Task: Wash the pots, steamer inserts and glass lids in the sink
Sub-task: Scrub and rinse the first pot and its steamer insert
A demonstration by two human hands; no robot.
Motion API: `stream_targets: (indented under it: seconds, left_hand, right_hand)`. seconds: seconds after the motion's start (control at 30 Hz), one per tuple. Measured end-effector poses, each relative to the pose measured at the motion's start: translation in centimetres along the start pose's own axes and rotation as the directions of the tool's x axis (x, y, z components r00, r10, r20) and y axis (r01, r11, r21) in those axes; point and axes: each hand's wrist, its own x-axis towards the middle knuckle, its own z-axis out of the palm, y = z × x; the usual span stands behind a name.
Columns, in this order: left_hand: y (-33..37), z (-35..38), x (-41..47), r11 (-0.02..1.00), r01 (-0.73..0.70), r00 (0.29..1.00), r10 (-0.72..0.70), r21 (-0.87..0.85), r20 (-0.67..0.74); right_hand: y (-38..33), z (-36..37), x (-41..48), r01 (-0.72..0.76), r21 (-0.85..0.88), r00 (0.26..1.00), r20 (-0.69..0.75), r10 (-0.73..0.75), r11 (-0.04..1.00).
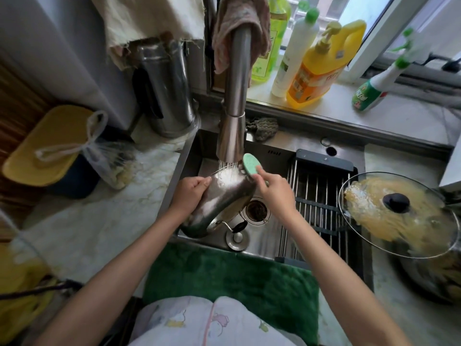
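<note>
The left hand (190, 193) is curled around the wall of a steel pot (219, 201), gripping it and holding it tilted over the sink (264, 245), its base turned up toward the tap. The right hand (273, 189) is closed on a round green scrubber (251, 164), which is pressed against the upper edge of the pot's base. Water from the faucet (234, 121) falls straight onto that base and spreads white over the metal. The pot's black-tipped handle (238, 226) points down toward the sink floor, just beside the drain strainer (257, 211), which holds dark scraps. A round metal plug (237, 238) lies near the sink's front edge.

Across the right half of the sink sits a roll-up drying rack (321, 196). On the bench at the sink's right edge stands a steel pot covered by a glass lid (399, 213) with a black knob; the lid is tilted, and yellowish food is smeared beneath the glass. On the bench left of the sink are a tall steel kettle (167, 88), a tied plastic bag (104, 158) whose contents are unclear, and a yellow-lidded bin (47, 146). Detergent bottles (316, 63) stand along the windowsill behind the sink. A green mat (224, 278) hangs over the bench's front edge.
</note>
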Motion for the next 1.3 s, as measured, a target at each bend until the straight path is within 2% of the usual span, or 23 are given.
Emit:
stream_targets:
  seconds: [0.03, 0.07, 0.17, 0.2, 0.3, 0.33, 0.37, 0.47, 0.5, 0.53, 0.6, 0.63, 0.67, 0.77, 0.8, 0.83, 0.9, 0.97, 1.0, 1.07, 1.13, 1.2, 1.3]
  left_hand:
    - [0.1, 0.2, 0.1, 1.0, -0.002, 1.0, 0.002, 0.004, 0.0]
    - [0.2, 0.4, 0.2, 1.0, -0.005, 1.0, 0.005, 0.005, -0.004]
    - [0.2, 0.6, 0.7, 0.999, 0.009, 1.0, -0.008, 0.054, -0.006]
    - [0.2, 0.7, 0.9, 0.999, 0.007, 1.0, -0.007, 0.046, 0.001]
    - [0.3, 1.0, 0.9, 1.0, -0.013, 1.0, 0.012, 0.028, 0.022]
    - [0.5, 1.1, 1.0, 0.999, -0.023, 1.0, 0.022, 0.031, 0.015]
    - [0.5, 1.2, 1.0, 1.0, -0.017, 1.0, 0.016, 0.026, 0.01]
    - [0.3, 1.2, 1.5, 0.998, -0.003, 1.0, 0.002, 0.058, 0.02]
    - [0.2, 1.2, 1.6, 0.997, -0.006, 1.0, 0.004, 0.071, 0.028]
    - [0.2, 1.2, 1.5, 0.996, -0.01, 0.999, 0.007, 0.089, 0.036]
    - [0.7, 1.4, 1.3, 0.993, -0.04, 0.998, 0.036, 0.107, 0.043]
    - [1.0, 1.5, 1.2, 0.992, -0.058, 0.998, 0.053, 0.116, 0.042]
    - [1.2, 1.7, 1.2, 0.99, -0.063, 0.998, 0.059, 0.126, 0.039]
    - [1.3, 1.7, 1.4, 0.995, -0.02, 0.999, 0.016, 0.093, 0.04]
    - [1.3, 1.7, 1.5, 0.997, -0.015, 0.999, 0.012, 0.073, 0.044]
    - [1.2, 1.8, 1.5, 0.997, -0.03, 0.999, 0.027, 0.071, 0.043]
    - [1.2, 2.1, 1.3, 0.988, -0.095, 0.995, 0.09, 0.124, 0.043]
    - [1.1, 2.3, 1.3, 0.972, -0.148, 0.989, 0.14, 0.184, 0.053]
    - [1.0, 2.3, 1.3, 0.97, -0.155, 0.987, 0.147, 0.188, 0.058]
    - [0.8, 2.2, 1.7, 0.975, -0.133, 0.99, 0.123, 0.176, 0.067]
    - [0.9, 2.2, 1.7, 0.978, -0.127, 0.991, 0.117, 0.167, 0.073]
    - [1.1, 2.2, 1.5, 0.973, -0.162, 0.986, 0.153, 0.165, 0.065]
    - [1.6, 2.3, 1.2, 0.954, -0.229, 0.971, 0.211, 0.194, 0.111]
  right_hand:
    - [-0.1, 0.1, -0.1, -0.034, 0.036, 0.999, -0.015, 0.034, 0.999]
    - [-0.7, 0.2, -0.7, 0.0, 0.052, 1.0, -0.005, 0.001, 0.999]
    - [-2.5, 0.5, -3.6, 0.24, -0.081, 0.968, 0.092, -0.232, 0.967]
    - [-2.0, 0.4, -3.4, 0.241, -0.11, 0.969, 0.077, -0.234, 0.964]
    - [-0.6, 0.0, -0.3, -0.084, 0.07, 0.996, -0.035, 0.087, 0.994]
    - [-0.7, 0.0, -0.1, -0.121, 0.111, 0.991, -0.05, 0.127, 0.986]
    - [-1.2, 0.0, -0.5, -0.094, 0.11, 0.995, -0.035, 0.098, 0.989]
    - [-3.0, 0.8, -4.1, 0.174, 0.003, 0.983, 0.059, -0.174, 0.985]
    - [-2.8, 1.0, -4.4, 0.207, -0.034, 0.977, 0.049, -0.206, 0.978]
    - [-2.1, 0.9, -3.8, 0.166, -0.021, 0.986, 0.028, -0.165, 0.986]
    - [-1.0, 0.5, -1.6, -0.055, 0.11, 0.998, -0.023, 0.058, 0.992]
    - [-1.1, 0.5, -1.1, -0.118, 0.152, 0.991, -0.046, 0.126, 0.981]
    - [-1.4, 0.6, -1.3, -0.112, 0.154, 0.992, -0.047, 0.121, 0.982]
    - [-3.5, 1.4, -4.7, 0.164, 0.036, 0.985, 0.053, -0.166, 0.986]
    - [-3.2, 1.5, -5.1, 0.207, 0.008, 0.977, 0.053, -0.208, 0.978]
    - [-2.5, 1.3, -4.6, 0.187, -0.002, 0.982, 0.023, -0.186, 0.982]
    - [-0.6, 0.5, -1.9, 0.001, 0.031, 0.999, -0.052, 0.0, 1.0]
    - [0.0, -0.1, -1.0, -0.094, 0.059, 0.994, -0.057, 0.097, 0.994]
    - [-0.3, -0.1, -1.6, -0.064, 0.073, 0.997, -0.03, 0.067, 0.995]
    - [-1.8, 0.3, -3.9, 0.091, 0.04, 0.995, 0.046, -0.092, 0.995]
    - [-2.0, 0.3, -4.7, 0.163, -0.002, 0.986, 0.045, -0.163, 0.987]
    - [-0.1, 0.1, -2.5, 0.019, 0.051, 1.0, -0.004, -0.019, 0.999]
    - [3.0, -1.7, 0.9, -0.259, 0.078, 0.965, -0.012, 0.261, 0.963]
